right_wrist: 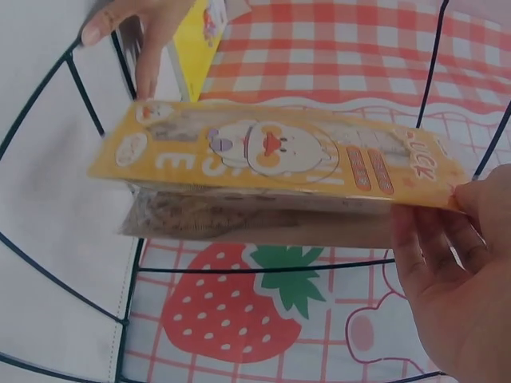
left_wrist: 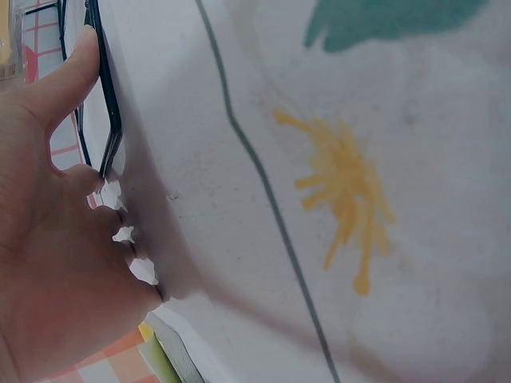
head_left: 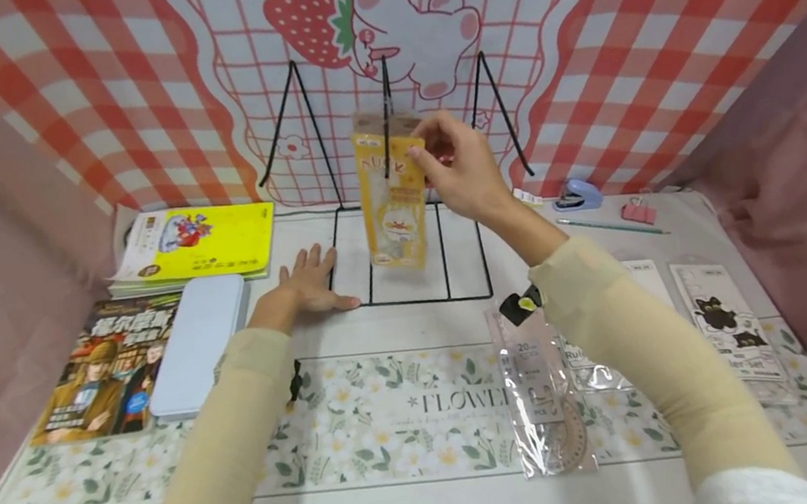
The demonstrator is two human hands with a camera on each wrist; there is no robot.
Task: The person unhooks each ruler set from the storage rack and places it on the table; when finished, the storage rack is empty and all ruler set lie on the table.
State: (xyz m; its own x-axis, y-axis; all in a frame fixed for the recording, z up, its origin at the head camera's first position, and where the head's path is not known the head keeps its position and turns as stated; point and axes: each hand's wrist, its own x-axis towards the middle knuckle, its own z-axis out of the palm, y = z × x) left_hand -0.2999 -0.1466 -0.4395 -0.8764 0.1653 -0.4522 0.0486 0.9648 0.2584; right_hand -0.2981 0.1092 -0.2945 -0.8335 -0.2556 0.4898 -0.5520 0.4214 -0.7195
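A black wire rack [head_left: 470, 298] stands on the table with prongs rising at its back. On its middle prong hangs a yellow ruler-set packet [head_left: 379, 221] with a duck print, a second clear-and-brown packet [right_wrist: 263, 220] just behind it. My right hand [head_left: 467, 164] pinches the yellow packet by its upper right edge, thumb in front and fingers behind. With fingers spread, my left hand [head_left: 311, 282] rests at the left front corner of the rack's base. Its thumb [left_wrist: 76, 68] lies against the base wire.
At left lie a yellow booklet stack [head_left: 235, 231], a magazine [head_left: 104, 373] and a pale blue case [head_left: 199, 344]. At right are a blue stapler [head_left: 578, 195], a pencil [head_left: 612, 225], a pink binder clip [head_left: 639, 211] and packaged rulers [head_left: 529, 388]. A checkered cloth [head_left: 693, 23] backs the table.
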